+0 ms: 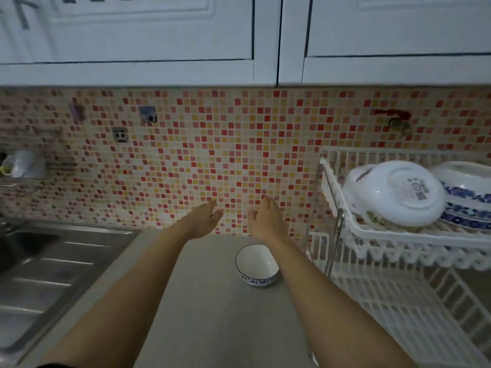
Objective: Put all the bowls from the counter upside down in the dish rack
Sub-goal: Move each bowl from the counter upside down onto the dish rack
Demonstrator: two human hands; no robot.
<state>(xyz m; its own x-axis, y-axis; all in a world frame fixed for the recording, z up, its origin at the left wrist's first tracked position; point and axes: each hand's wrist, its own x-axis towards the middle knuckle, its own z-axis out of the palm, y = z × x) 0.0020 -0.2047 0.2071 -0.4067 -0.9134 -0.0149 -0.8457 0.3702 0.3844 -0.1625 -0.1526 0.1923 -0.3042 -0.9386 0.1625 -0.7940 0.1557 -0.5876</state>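
- At my far left, about 9 o'clock, I see one steel sink [29, 251] with its ribbed drainboard; nothing of the task lies in it.
- My left hand [204, 220] is stretched forward over the counter [212, 328], toward 12 o'clock, fingers spread loosely and palm turned inward, holding nothing.
- One small bowl [257, 265] stands upright on the counter, between my forearms and nearer the right one, below the hands. It has a white inside, a dark rim line and a blue pattern round the outside.
- I judge this bowl to be glazed ceramic: stiff, fairly light for one hand, smooth and so slippery if wet, and liable to chip if knocked against the rack. I would take it at the rim, thumb outside and fingers inside, or cup the wall from the right, then turn it over in the air.
- My right hand [265, 219] is likewise open and empty, hovering beyond the bowl at its 12 o'clock, not touching it.
- At 2 o'clock stands one white two-tier dish rack [372, 235]. Its upper tier carries two bowls already upside down: a large white bowl [393, 193] with a label on its foot, and beside it at 3 o'clock a blue-patterned bowl [467, 197], partly cut off by the frame edge.
- Count: one bowl on the counter, two in the rack, two hands, both free.
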